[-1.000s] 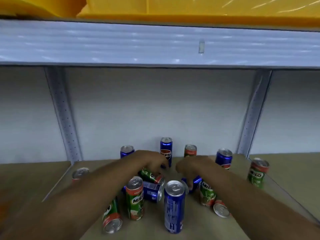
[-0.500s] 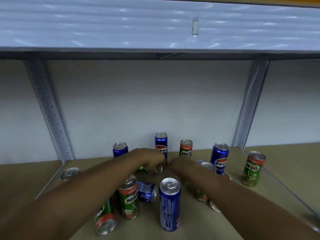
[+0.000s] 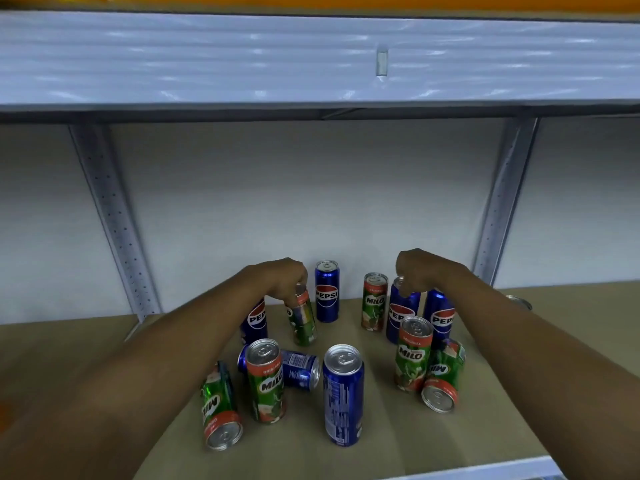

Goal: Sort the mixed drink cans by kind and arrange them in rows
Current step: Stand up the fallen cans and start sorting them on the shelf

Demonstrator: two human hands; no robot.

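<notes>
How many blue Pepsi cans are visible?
6: back centre; behind the left wrist; in the right hand; beside it; front centre; lying on its side. Arms may hide more.

A tan cardboard-lined shelf [image 3: 86, 344] meets a plain white back panel [image 3: 294, 202], flanked by two perforated grey metal uprights [image 3: 114, 223], beneath a white upper shelf edge [image 3: 207, 60].
</notes>
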